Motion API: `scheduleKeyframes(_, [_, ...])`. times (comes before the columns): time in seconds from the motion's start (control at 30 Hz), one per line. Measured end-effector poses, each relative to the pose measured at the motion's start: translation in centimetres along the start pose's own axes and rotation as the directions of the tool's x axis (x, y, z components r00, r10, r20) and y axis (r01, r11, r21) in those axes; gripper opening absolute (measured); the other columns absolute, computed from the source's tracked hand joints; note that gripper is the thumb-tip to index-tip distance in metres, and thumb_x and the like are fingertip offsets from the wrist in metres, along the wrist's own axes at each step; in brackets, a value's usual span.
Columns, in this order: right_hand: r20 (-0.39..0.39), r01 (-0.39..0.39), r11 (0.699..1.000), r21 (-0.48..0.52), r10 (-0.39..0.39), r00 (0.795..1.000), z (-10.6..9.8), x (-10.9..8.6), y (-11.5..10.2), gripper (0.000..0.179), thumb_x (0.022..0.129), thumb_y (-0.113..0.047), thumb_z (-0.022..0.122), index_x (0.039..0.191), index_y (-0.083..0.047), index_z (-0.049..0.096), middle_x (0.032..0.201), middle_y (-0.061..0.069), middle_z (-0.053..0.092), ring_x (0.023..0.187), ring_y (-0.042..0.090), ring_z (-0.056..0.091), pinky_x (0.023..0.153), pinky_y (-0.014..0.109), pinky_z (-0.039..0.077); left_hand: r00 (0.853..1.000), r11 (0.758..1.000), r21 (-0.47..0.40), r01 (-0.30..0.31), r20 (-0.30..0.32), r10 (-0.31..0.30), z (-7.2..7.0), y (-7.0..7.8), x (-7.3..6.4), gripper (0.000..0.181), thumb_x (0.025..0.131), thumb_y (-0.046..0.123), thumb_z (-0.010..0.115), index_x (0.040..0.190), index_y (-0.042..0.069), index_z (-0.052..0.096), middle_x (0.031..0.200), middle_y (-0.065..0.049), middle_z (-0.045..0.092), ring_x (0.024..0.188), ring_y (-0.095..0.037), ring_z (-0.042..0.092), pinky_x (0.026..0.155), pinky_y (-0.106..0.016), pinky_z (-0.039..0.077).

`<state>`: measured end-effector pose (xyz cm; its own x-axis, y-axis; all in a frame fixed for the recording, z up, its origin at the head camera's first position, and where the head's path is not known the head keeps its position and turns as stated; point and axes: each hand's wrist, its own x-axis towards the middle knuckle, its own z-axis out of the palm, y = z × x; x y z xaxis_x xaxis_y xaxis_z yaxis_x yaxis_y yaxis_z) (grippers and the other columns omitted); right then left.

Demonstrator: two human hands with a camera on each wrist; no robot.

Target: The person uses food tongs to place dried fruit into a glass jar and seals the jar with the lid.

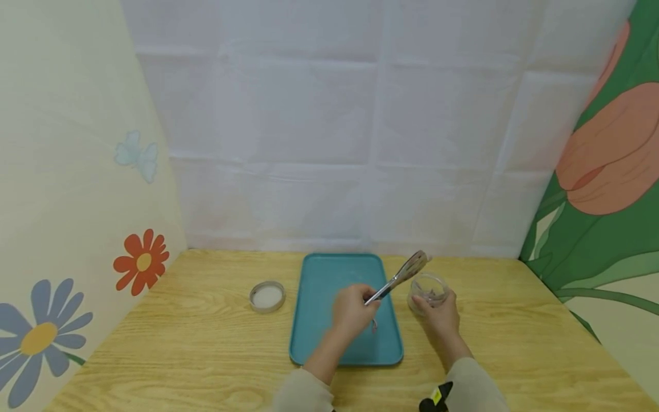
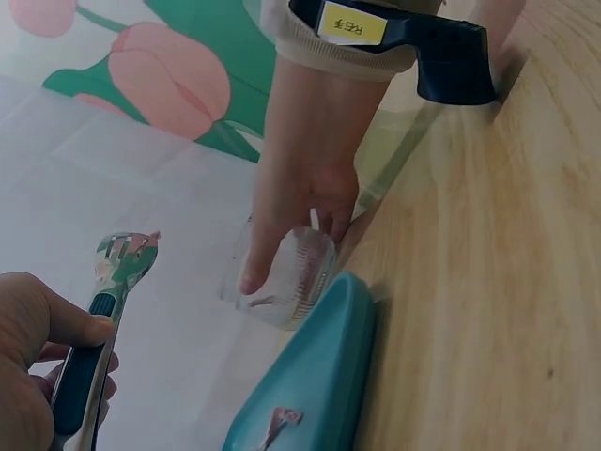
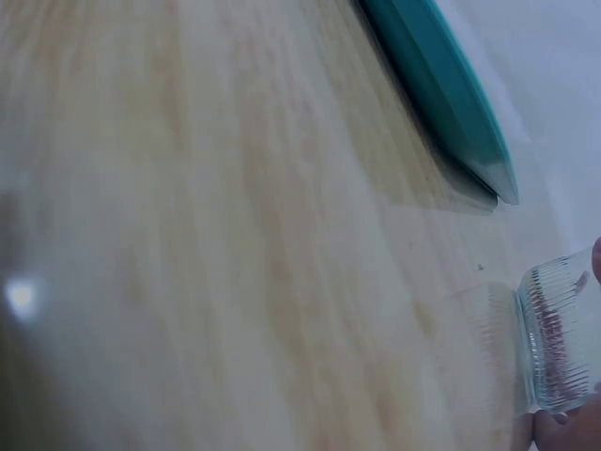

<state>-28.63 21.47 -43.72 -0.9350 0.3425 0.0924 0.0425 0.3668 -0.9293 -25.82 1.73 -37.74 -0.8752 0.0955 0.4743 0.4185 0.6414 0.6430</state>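
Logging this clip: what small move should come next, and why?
Probably bring the tongs over the jar and open them: the left hand holds them near the jar's open mouth, a small pinkish piece seems to show at their tip, and the right hand grips the jar.

Operator attire and worn fittings.
Left sleeve (image 1: 302, 393) and right sleeve (image 1: 476, 386): cream-beige fabric; right cuff (image 2: 343, 64) finely ribbed. Right wrist-camera mount (image 2: 455, 68): black, angular, block-ended, fitted over the sleeve, bearing a rectangular yellow label (image 2: 352, 25) with dark characters.
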Motion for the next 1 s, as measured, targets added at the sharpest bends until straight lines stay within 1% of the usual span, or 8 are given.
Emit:
scheduleKeyframes(0.07, [-0.001, 0.005, 1.000, -0.002, -0.005, 1.000, 0.0, 0.0, 0.0, 0.084, 0.072, -0.040, 0.066, 0.128, 0.002, 0.020, 0.124, 0.029, 0.032, 0.113, 0.041, 0.030, 0.091, 0.049, 0.023, 1.000, 1.000, -0.009, 0.016, 0.013, -0.016, 0.5, 0.2, 0.0, 0.004, 0.070, 0.012, 0.069, 0.070, 0.012, 0.065, 0.057, 0.009, 0.057, 0.044, -0.001, 0.048, 0.045, -0.020, 0.037])
scheduleKeyframes(0.13, [0.001, 0.015, 1.000, -0.011, -0.015, 1.000, -0.1, 0.1, 0.1, 0.083, 0.073, -0.040, 0.066, 0.128, 0.003, 0.020, 0.123, 0.029, 0.032, 0.113, 0.041, 0.030, 0.091, 0.050, 0.024, 0.999, 0.999, 0.004, 0.037, 0.017, -0.038, 0.9, 0.5, 0.0, 0.004, 0.070, 0.012, 0.070, 0.070, 0.013, 0.065, 0.056, 0.010, 0.056, 0.042, 0.000, 0.046, 0.044, -0.020, 0.036])
scheduleKeyframes(0.23, [0.002, 0.027, 1.000, -0.016, -0.027, 1.000, -0.1, 0.1, 0.1, 0.083, 0.073, -0.040, 0.065, 0.128, 0.003, 0.020, 0.122, 0.030, 0.033, 0.112, 0.041, 0.032, 0.090, 0.049, 0.025, 0.998, 0.998, 0.034, 0.054, 0.014, -0.054, 1.4, 0.7, 0.1, 0.005, 0.069, 0.014, 0.070, 0.069, 0.014, 0.065, 0.056, 0.011, 0.054, 0.044, -0.002, 0.045, 0.044, -0.021, 0.036])
scheduleKeyframes(0.4, [0.001, 0.028, 0.999, -0.016, -0.028, 1.000, -0.2, 0.0, 0.0, 0.080, 0.074, -0.039, 0.065, 0.125, 0.004, 0.022, 0.119, 0.030, 0.036, 0.109, 0.041, 0.034, 0.089, 0.049, 0.026, 0.999, 0.996, 0.088, 0.033, 0.000, -0.033, 2.1, 0.8, 0.0, 0.007, 0.066, 0.013, 0.071, 0.065, 0.015, 0.065, 0.056, 0.011, 0.053, 0.052, -0.008, 0.048, 0.046, -0.023, 0.036])
scheduleKeyframes(0.63, [-0.003, 0.029, 1.000, 0.005, -0.029, 1.000, -0.1, -0.1, -0.2, 0.080, 0.073, -0.039, 0.066, 0.125, 0.004, 0.023, 0.115, 0.028, 0.039, 0.106, 0.038, 0.037, 0.086, 0.048, 0.029, 0.998, 0.994, 0.098, 0.043, 0.037, -0.046, 2.8, 0.6, -0.3, 0.006, 0.067, 0.014, 0.071, 0.065, 0.016, 0.065, 0.057, 0.010, 0.052, 0.052, -0.008, 0.048, 0.047, -0.023, 0.037])
scheduleKeyframes(0.77, [0.005, 0.029, 0.999, 0.015, -0.029, 1.000, -0.1, 0.0, 0.0, 0.081, 0.072, -0.039, 0.066, 0.125, 0.004, 0.022, 0.113, 0.026, 0.040, 0.105, 0.036, 0.038, 0.085, 0.047, 0.030, 0.999, 0.993, 0.115, 0.031, 0.035, -0.035, 2.9, 0.4, -0.4, 0.007, 0.067, 0.013, 0.071, 0.065, 0.016, 0.065, 0.056, 0.010, 0.052, 0.052, -0.010, 0.049, 0.046, -0.024, 0.037])
scheduleKeyframes(0.9, [0.005, 0.038, 0.999, 0.002, -0.038, 0.999, -0.1, -0.1, -0.1, 0.082, 0.073, -0.039, 0.066, 0.126, 0.004, 0.021, 0.114, 0.028, 0.039, 0.106, 0.038, 0.037, 0.086, 0.048, 0.030, 0.999, 0.991, 0.135, 0.014, 0.032, -0.018, 3.1, 0.3, -0.5, 0.007, 0.066, 0.013, 0.070, 0.064, 0.015, 0.065, 0.056, 0.009, 0.052, 0.051, -0.011, 0.049, 0.046, -0.025, 0.037])
scheduleKeyframes(1.0, [0.002, 0.039, 0.999, -0.004, -0.039, 0.999, -0.1, -0.2, -0.1, 0.080, 0.073, -0.037, 0.066, 0.126, 0.004, 0.021, 0.115, 0.028, 0.039, 0.107, 0.039, 0.037, 0.087, 0.048, 0.029, 0.999, 0.988, 0.152, 0.014, 0.042, -0.020, 3.2, 0.3, -0.5, 0.006, 0.067, 0.014, 0.070, 0.065, 0.015, 0.065, 0.056, 0.009, 0.052, 0.052, -0.012, 0.050, 0.046, -0.025, 0.037])
